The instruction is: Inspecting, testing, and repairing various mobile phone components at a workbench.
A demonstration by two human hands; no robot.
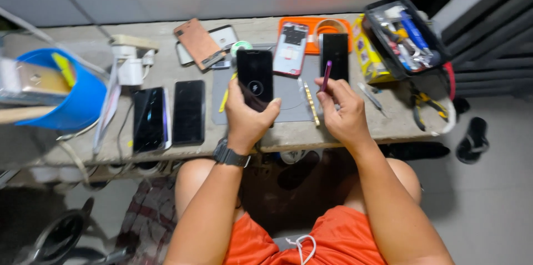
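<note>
- A person sits at a long grey surface [333,132], seen from above by a camera on their own head; bare knees and orange shorts [311,243] show at the bottom.
- The left hand [248,114] grasps a black phone [255,73] by its lower end, fingers wrapped round the sides, holding it screen-up over a grey work mat [291,104] near the front edge of the surface. A dark watch [230,155] sits on that wrist.
- The right hand [341,110] pinches a slim purple tool [326,75] between thumb and fingers, its tip pointing up and away, just right of the held phone.
- Between the two hands a thin yellow-striped stick [311,103] lies on the mat.
- Beyond the hands, an opened phone [290,48] with its insides showing and another black phone [335,54] lie against an orange tray [302,22].
- To the left, two dark phones [169,116] lie side by side, flat on the surface.
- Farther back lies a copper-coloured phone back cover [197,43].
- At the far left stands a blue bucket [72,98], with a white plug adapter [130,62] near it.
- At the right, a black case [405,34] of small tools rests tilted, with yellow-handled pliers [425,104] in front of it.
- A black sandal [472,140] lies on the floor to the right.
</note>
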